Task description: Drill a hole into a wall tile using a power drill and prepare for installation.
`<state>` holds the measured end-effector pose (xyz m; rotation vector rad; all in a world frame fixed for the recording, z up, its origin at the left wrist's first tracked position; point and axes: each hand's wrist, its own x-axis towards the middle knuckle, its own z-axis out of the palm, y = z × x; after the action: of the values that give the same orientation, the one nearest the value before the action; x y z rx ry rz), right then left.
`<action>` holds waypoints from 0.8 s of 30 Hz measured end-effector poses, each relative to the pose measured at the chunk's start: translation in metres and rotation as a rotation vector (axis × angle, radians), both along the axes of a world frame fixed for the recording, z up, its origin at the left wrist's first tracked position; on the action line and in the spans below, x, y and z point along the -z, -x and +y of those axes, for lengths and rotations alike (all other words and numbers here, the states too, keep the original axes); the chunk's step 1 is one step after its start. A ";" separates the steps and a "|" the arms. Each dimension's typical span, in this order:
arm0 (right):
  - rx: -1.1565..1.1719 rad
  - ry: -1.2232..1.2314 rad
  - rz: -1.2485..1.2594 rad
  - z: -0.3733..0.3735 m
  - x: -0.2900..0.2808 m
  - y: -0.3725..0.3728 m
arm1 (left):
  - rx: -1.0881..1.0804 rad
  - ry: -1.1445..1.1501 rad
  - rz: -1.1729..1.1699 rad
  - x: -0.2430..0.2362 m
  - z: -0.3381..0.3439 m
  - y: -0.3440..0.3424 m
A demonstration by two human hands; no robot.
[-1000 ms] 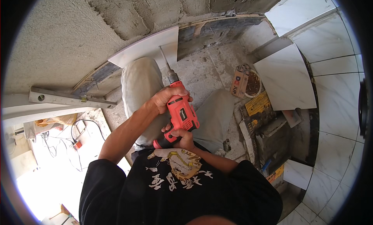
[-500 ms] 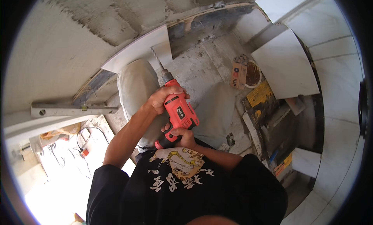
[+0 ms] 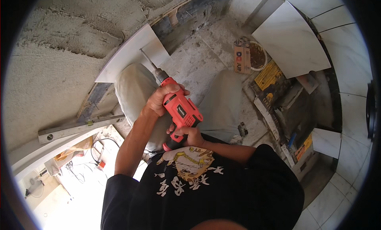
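A red power drill (image 3: 181, 109) with a black rear end lies diagonally in front of my chest, its long bit (image 3: 148, 59) pointing up and left. My left hand (image 3: 163, 98) wraps round the front of the body, just behind the chuck (image 3: 161, 74). At the handle, my right hand (image 3: 189, 136) is closed, fingers curled near the trigger. The tip of the bit overlaps a white tile (image 3: 131, 51) that leans at the base of the wall beyond my left knee. Whether tip and tile touch, I cannot tell.
A spirit level (image 3: 75, 129) rests on a ledge at left, above cables on a bright floor. A small cardboard box (image 3: 241, 60) and a bucket (image 3: 258, 57) stand ahead right. Further right, a large tile (image 3: 295, 41) leans over yellow packaging (image 3: 270, 76) and a blue pen-like object (image 3: 292, 139).
The whole view has turned and shifted a little. Both hands keep the same grip on the drill, whose bit still points at the leaning tile.
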<state>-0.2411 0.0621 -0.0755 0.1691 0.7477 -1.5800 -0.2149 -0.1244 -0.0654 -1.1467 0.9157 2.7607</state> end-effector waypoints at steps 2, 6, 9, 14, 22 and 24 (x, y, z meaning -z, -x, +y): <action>0.008 0.005 -0.004 0.000 0.001 -0.001 | -0.003 0.002 0.001 0.002 0.000 -0.001; -0.018 0.004 -0.051 0.000 0.004 -0.001 | 0.004 0.010 -0.011 0.002 -0.001 -0.002; -0.001 0.036 -0.108 -0.003 -0.002 0.000 | 0.007 -0.014 -0.037 -0.001 -0.001 -0.003; 0.004 0.052 -0.111 -0.002 0.001 -0.001 | 0.023 0.004 -0.075 -0.006 0.000 -0.001; 0.006 0.052 -0.223 0.000 0.003 -0.004 | 0.007 0.007 -0.073 0.004 0.001 -0.002; 0.007 0.048 -0.227 0.000 0.006 -0.005 | -0.010 0.006 -0.066 0.005 0.001 -0.001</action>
<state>-0.2364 0.0622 -0.0816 0.3100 0.5324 -1.5531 -0.2137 -0.1238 -0.0703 -1.2382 0.9147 2.7121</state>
